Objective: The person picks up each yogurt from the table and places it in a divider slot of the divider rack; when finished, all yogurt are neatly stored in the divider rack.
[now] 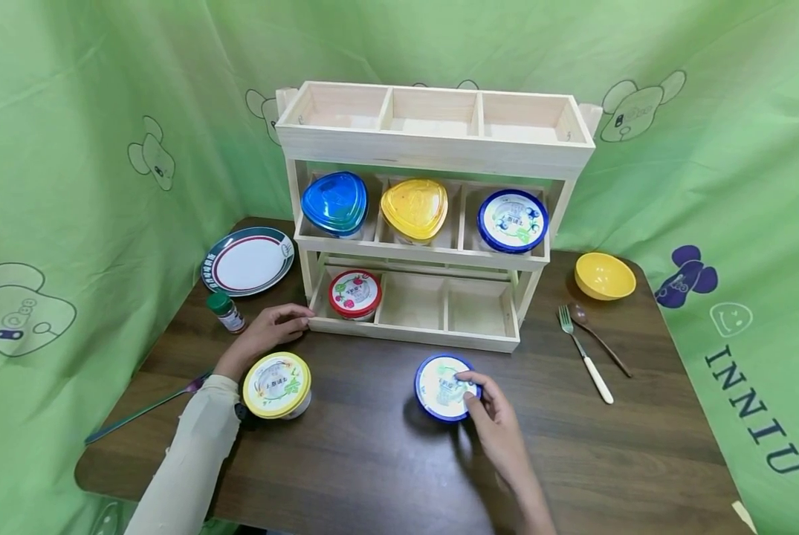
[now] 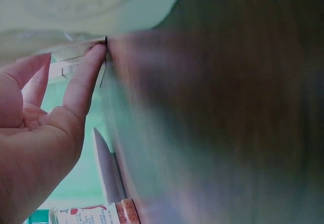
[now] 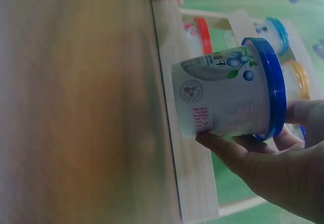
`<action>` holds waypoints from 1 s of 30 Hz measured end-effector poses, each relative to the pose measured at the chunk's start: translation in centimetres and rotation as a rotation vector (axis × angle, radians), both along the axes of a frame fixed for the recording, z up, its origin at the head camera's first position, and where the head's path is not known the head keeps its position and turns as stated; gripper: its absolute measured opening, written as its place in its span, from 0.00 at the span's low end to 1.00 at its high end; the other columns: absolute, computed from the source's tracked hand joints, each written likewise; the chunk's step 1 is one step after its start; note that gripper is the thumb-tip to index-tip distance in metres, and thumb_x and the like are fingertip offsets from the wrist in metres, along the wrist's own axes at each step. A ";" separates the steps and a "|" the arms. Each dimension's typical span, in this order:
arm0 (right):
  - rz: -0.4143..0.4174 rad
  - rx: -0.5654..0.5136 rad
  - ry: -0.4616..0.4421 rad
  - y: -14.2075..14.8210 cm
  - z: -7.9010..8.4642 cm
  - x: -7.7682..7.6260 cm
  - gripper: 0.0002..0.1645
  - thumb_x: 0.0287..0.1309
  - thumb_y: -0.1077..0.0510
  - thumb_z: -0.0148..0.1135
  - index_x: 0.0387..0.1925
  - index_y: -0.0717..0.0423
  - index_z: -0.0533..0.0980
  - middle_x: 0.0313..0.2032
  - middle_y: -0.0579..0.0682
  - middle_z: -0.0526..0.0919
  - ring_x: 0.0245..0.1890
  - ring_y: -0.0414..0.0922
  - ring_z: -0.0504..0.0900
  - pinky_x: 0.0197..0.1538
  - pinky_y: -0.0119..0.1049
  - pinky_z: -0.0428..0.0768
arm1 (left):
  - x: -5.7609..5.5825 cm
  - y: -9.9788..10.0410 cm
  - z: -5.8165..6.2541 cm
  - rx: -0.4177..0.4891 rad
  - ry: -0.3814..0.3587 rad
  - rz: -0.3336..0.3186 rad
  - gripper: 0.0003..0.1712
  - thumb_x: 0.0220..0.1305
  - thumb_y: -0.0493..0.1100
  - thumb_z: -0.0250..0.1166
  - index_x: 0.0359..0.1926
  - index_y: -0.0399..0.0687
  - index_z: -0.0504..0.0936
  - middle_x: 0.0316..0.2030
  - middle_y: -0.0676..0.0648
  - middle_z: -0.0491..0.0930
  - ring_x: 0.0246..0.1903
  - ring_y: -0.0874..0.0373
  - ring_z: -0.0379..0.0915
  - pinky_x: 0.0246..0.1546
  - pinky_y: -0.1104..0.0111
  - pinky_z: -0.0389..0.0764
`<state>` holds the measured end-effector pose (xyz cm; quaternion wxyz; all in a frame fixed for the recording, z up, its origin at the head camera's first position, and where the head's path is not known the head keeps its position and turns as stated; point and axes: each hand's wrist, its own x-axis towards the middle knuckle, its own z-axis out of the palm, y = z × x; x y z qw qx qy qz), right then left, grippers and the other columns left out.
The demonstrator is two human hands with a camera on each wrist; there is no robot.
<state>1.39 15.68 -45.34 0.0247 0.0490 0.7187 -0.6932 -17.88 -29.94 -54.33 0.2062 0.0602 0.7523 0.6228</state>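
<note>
My right hand (image 1: 502,431) grips a white tub with a blue lid (image 1: 442,388), held above the table with its shadow beneath. Blueberries are printed on the tub's side, seen in the right wrist view, where thumb and fingers (image 3: 228,150) span it from base to lid. My left hand (image 1: 275,332) rests its fingertips on the left front corner of the wooden rack's bottom tray (image 1: 412,336). Inside that tray's left compartment sits a red-lidded tub (image 1: 355,294). A yellow-lidded tub (image 1: 277,385) stands on the table beside my left forearm.
The rack's middle tier holds a blue container (image 1: 335,203), a yellow container (image 1: 415,210) and another blue-lidded tub (image 1: 513,221). Left are a plate (image 1: 248,260), a green-capped jar (image 1: 226,312) and a long utensil (image 1: 145,407). Right are a yellow bowl (image 1: 605,276), fork (image 1: 586,357) and spoon (image 1: 600,338).
</note>
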 end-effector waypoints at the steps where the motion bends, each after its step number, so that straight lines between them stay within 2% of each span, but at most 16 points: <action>1: -0.009 0.014 0.013 0.3 0.1 -0.1 0.20 0.78 0.72 0.51 0.65 0.67 0.77 0.66 0.64 0.79 0.59 0.39 0.79 0.62 0.24 0.78 | 0.2 0.1 0.3 0.004 -0.003 0.002 0.19 0.77 0.48 0.71 0.65 0.51 0.87 0.62 0.42 0.81 0.59 0.52 0.81 0.60 0.63 0.87; 3: -0.029 0.042 0.042 1.0 0.5 -0.5 0.20 0.78 0.73 0.50 0.65 0.68 0.77 0.64 0.65 0.79 0.57 0.38 0.80 0.60 0.24 0.79 | 0.9 0.8 1.8 0.021 0.009 -0.017 0.19 0.78 0.47 0.70 0.65 0.49 0.86 0.61 0.42 0.81 0.58 0.52 0.81 0.60 0.61 0.87; 4: -0.038 0.055 0.057 1.2 0.7 -0.7 0.20 0.78 0.73 0.50 0.64 0.68 0.77 0.63 0.64 0.79 0.55 0.37 0.80 0.59 0.24 0.79 | 0.8 0.7 1.8 0.011 0.007 -0.011 0.20 0.77 0.49 0.71 0.65 0.50 0.86 0.60 0.42 0.81 0.57 0.53 0.81 0.58 0.62 0.88; 8: -0.072 0.071 0.088 2.2 1.6 -1.3 0.19 0.78 0.73 0.49 0.63 0.68 0.78 0.60 0.64 0.78 0.52 0.39 0.79 0.54 0.24 0.81 | 2.5 2.0 5.3 -0.018 0.043 -0.037 0.21 0.79 0.50 0.68 0.65 0.46 0.85 0.60 0.40 0.80 0.57 0.52 0.81 0.58 0.61 0.88; 13: -0.094 0.067 0.102 3.0 2.6 -2.0 0.19 0.80 0.71 0.49 0.64 0.68 0.77 0.62 0.62 0.77 0.54 0.42 0.77 0.53 0.23 0.80 | 3.7 3.2 7.4 -0.072 0.050 -0.015 0.22 0.79 0.52 0.68 0.64 0.44 0.85 0.59 0.41 0.80 0.56 0.57 0.80 0.58 0.67 0.86; 17: -0.107 0.094 0.128 3.5 3.0 -2.7 0.18 0.81 0.70 0.49 0.64 0.67 0.77 0.65 0.61 0.76 0.56 0.43 0.76 0.55 0.21 0.78 | 3.8 3.3 7.5 -0.085 0.062 -0.003 0.21 0.81 0.50 0.66 0.64 0.41 0.84 0.59 0.41 0.81 0.55 0.58 0.80 0.58 0.68 0.86; 20: -0.108 0.111 0.151 3.9 3.2 -3.3 0.18 0.80 0.71 0.49 0.64 0.68 0.77 0.65 0.61 0.77 0.56 0.43 0.77 0.55 0.21 0.79 | 3.7 3.3 7.3 -0.094 0.050 0.006 0.23 0.81 0.49 0.66 0.66 0.38 0.83 0.61 0.38 0.80 0.57 0.54 0.80 0.60 0.65 0.86; 22: -0.104 0.123 0.164 4.1 3.4 -3.6 0.18 0.80 0.71 0.49 0.64 0.67 0.77 0.66 0.62 0.77 0.56 0.42 0.77 0.55 0.20 0.79 | 3.8 3.2 7.3 -0.096 0.040 0.003 0.24 0.81 0.50 0.66 0.67 0.39 0.83 0.61 0.37 0.79 0.58 0.52 0.80 0.61 0.64 0.85; 24: -0.108 0.131 0.181 4.2 3.7 -3.8 0.18 0.80 0.71 0.50 0.64 0.67 0.77 0.66 0.62 0.77 0.56 0.42 0.78 0.55 0.20 0.79 | 3.3 2.7 6.6 -0.068 0.040 -0.011 0.22 0.80 0.48 0.67 0.66 0.41 0.84 0.60 0.37 0.80 0.57 0.51 0.81 0.59 0.63 0.87; 29: -0.131 0.136 0.226 4.5 4.8 -4.4 0.18 0.80 0.71 0.50 0.63 0.67 0.78 0.66 0.62 0.78 0.56 0.43 0.78 0.56 0.20 0.78 | 3.3 2.7 6.6 -0.059 0.052 -0.023 0.22 0.79 0.50 0.68 0.65 0.44 0.85 0.59 0.39 0.81 0.55 0.54 0.81 0.57 0.65 0.88; 30: -0.133 0.133 0.233 4.5 5.0 -4.5 0.18 0.80 0.71 0.50 0.64 0.68 0.78 0.66 0.61 0.78 0.56 0.44 0.78 0.56 0.21 0.78 | 3.5 2.9 7.0 -0.076 0.052 -0.017 0.23 0.79 0.51 0.68 0.65 0.43 0.85 0.60 0.38 0.80 0.56 0.54 0.81 0.58 0.65 0.87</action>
